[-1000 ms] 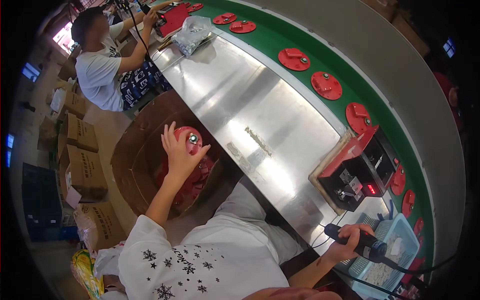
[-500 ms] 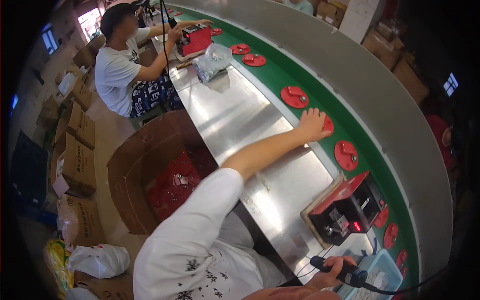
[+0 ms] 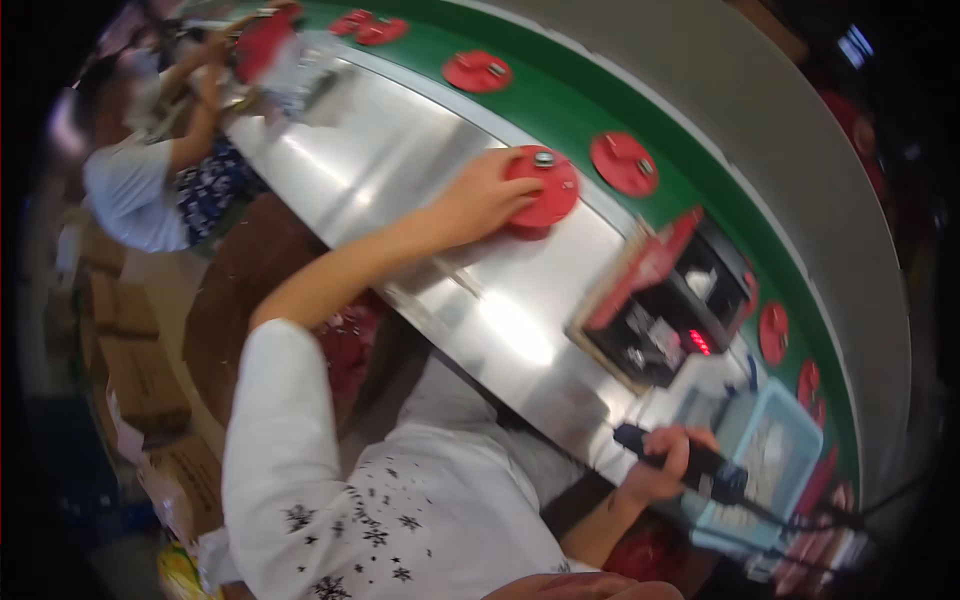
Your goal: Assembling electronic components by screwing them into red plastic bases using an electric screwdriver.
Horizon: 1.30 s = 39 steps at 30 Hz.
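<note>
My left hand grips a round red disc by its near side and holds it over the metal bench. A small silvery fitting shows near the disc's upper edge. Closed around a black corded electric screwdriver, my right hand is beside a light-blue bin. Between the hands stands a black and red box-shaped machine with a lit red display. Another red disc lies on the green conveyor belt just beyond the held one.
The green belt curves past the metal bench, carrying several red discs, with a tall grey wall behind it. A co-worker sits at the far left. A large cardboard box holding red parts stands by the bench; the screwdriver's cord trails right.
My left hand has lifted a red disc off the belt and brought it nearer, over the bench. The view has turned to the right. My right hand still holds the screwdriver.
</note>
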Motion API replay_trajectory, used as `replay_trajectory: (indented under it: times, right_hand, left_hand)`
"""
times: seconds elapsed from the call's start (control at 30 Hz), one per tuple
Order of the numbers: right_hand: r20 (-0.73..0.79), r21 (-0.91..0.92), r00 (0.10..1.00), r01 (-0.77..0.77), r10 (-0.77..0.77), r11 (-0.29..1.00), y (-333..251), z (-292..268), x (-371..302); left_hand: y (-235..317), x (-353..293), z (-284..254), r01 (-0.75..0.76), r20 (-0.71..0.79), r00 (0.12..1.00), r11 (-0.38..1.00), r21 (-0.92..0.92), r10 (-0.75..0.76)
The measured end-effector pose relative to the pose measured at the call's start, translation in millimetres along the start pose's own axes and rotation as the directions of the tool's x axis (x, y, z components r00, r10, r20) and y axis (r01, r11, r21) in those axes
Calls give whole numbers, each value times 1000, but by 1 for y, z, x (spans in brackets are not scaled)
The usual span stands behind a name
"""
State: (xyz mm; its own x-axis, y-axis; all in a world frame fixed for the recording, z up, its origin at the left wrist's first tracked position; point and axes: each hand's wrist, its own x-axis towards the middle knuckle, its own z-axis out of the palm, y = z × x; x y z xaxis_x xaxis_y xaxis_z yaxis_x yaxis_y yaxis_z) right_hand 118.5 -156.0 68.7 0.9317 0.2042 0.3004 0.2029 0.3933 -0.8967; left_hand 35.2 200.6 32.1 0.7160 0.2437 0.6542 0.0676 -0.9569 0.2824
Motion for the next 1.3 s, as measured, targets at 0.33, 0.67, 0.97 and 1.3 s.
replay_trajectory:
  times: [0.33, 0.67, 0.97, 1.3]
  right_hand:
    - [152, 231, 946, 247, -285, 941, -47, 38, 39]
    - [296, 64, 947, 109, -123, 992, -33, 70, 82]
    - [400, -99, 906, 195, -141, 976, -31, 86, 73]
    - [299, -25, 952, 73, -63, 997, -27, 85, 90]
  left_hand:
    - [121, -82, -35, -79, 446, 851, 905, -417, 279]
    - [152, -72, 7, -108, 395, 814, 779, -618, 427]
    - [167, -94, 7, 74, 363, 931, 945, -317, 49]
    - [174, -84, 13, 81, 328, 943, 919, -386, 54]
